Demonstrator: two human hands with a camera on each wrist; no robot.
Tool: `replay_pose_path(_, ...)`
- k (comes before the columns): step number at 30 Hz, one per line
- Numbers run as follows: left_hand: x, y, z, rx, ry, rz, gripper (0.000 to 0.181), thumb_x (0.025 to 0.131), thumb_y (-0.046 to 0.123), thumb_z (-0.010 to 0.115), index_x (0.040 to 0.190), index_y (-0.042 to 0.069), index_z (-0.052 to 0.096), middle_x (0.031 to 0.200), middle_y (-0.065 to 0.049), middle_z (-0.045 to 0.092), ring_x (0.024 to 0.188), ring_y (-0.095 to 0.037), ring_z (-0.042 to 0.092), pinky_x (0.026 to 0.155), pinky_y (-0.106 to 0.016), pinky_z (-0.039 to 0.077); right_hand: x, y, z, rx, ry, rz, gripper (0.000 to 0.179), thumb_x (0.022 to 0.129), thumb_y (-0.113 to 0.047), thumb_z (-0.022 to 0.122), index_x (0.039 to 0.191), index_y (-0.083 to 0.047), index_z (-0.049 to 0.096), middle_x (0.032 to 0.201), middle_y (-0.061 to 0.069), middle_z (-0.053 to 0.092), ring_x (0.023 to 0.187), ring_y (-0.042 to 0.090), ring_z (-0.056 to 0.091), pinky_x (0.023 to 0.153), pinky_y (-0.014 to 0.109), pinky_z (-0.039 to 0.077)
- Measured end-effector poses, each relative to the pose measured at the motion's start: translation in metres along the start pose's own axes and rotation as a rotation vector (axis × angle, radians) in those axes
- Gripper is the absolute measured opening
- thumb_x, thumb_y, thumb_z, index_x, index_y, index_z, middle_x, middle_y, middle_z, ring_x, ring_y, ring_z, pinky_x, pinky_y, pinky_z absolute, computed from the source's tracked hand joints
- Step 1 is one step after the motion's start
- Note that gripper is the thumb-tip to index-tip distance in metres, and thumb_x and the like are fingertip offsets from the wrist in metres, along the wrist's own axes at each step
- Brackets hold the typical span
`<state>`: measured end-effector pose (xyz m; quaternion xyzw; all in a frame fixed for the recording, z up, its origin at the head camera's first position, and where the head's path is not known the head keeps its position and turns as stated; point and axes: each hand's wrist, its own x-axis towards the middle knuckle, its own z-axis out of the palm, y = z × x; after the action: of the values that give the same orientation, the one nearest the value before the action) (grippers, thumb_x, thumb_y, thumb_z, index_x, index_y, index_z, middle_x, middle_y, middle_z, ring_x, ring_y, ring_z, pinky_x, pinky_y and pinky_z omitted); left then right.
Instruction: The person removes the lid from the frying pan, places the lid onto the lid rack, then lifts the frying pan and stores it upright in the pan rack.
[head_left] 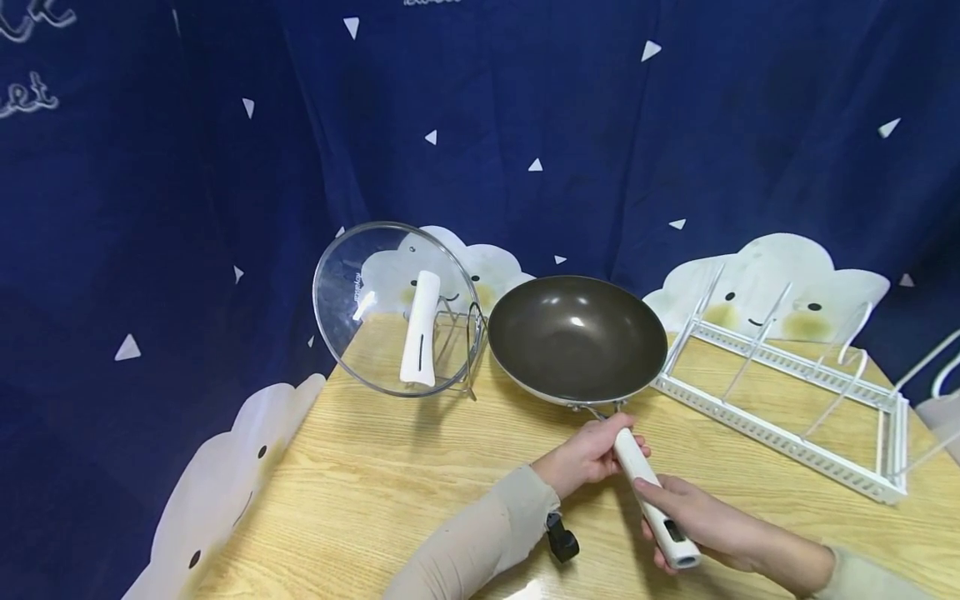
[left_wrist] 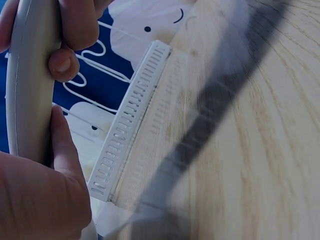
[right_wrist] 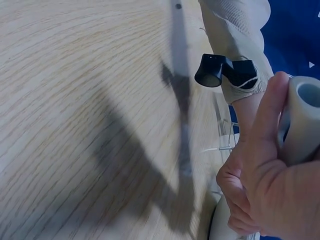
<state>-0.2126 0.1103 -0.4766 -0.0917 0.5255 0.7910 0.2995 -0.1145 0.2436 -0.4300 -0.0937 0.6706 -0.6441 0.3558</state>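
Observation:
Near the middle of the head view is a wok [head_left: 577, 333] with a dark inside, tilted so that its inside faces me. Its long white handle [head_left: 637, 467] points down toward me. My left hand [head_left: 592, 454] grips the handle close to the pan. Lower down, my right hand [head_left: 693, 517] holds the same handle near its end, thumb on top. The left wrist view shows fingers curled about the pale handle [left_wrist: 32, 80]. In the right wrist view the handle's hollow round end [right_wrist: 307, 95] sticks out beside the right hand [right_wrist: 270, 175].
Left of the wok, a glass lid [head_left: 360, 333] with a white grip [head_left: 422, 329] leans on a thin wire stand [head_left: 471, 358]. A white rack [head_left: 780, 437] with upright wire dividers stands on the wooden table [head_left: 360, 500] at right. Behind hangs a dark blue curtain [head_left: 480, 100].

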Motion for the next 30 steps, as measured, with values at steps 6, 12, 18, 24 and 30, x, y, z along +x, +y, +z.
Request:
replay_pose_path(6,-0.001,0.002,-0.004,0.026,-0.015,-0.020,0.030,0.087,0.020,0.061,0.102,-0.006,0.062,0.068,-0.002,0.062,0.062,-0.012,0.065,0.077,-0.035,0.054,0.003,0.002,0.005,0.006,0.027,0.011,0.049,0.103,-0.039,0.035,0.112,0.009,0.028,0.083,0.013,0.056,0.063,0.022,0.064,0.056,0.032,0.053)
replay_pose_path(12,0.000,0.004,-0.010,0.034,-0.063,-0.035,0.030,0.088,0.020,0.059,0.102,-0.006,0.062,0.067,-0.002,0.062,0.060,-0.011,0.063,0.079,-0.035,0.054,0.008,0.003,0.010,0.019,0.047,0.013,0.051,0.102,-0.040,0.036,0.112,0.009,0.029,0.082,0.013,0.055,0.063,0.023,0.064,0.058,0.033,0.054)
replay_pose_path(18,-0.001,0.007,-0.015,0.043,-0.087,-0.042,0.025,0.088,0.020,0.058,0.095,-0.004,0.062,0.067,-0.002,0.061,0.060,-0.011,0.063,0.078,-0.034,0.054,0.010,0.003,0.014,0.031,0.044,0.015,0.053,0.102,-0.040,0.037,0.115,0.011,0.026,0.083,0.014,0.055,0.065,0.025,0.065,0.061,0.035,0.055)
replay_pose_path(24,0.000,0.009,-0.018,0.059,-0.107,-0.048,0.017,0.090,0.020,0.056,0.078,0.007,0.058,0.066,-0.001,0.060,0.059,-0.010,0.063,0.079,-0.034,0.054,0.013,0.002,0.019,0.047,0.043,-0.014,0.048,0.103,-0.037,0.035,0.112,0.009,0.027,0.082,0.014,0.055,0.065,0.025,0.065,0.060,0.036,0.055)
replay_pose_path(30,0.000,0.008,-0.021,0.068,-0.101,-0.052,0.018,0.090,0.021,0.057,0.087,0.003,0.060,0.067,-0.002,0.061,0.059,-0.011,0.063,0.078,-0.034,0.054,0.016,0.004,0.022,0.066,0.038,-0.016,0.049,0.103,-0.038,0.034,0.113,0.009,0.025,0.081,0.013,0.055,0.064,0.025,0.064,0.060,0.036,0.055)
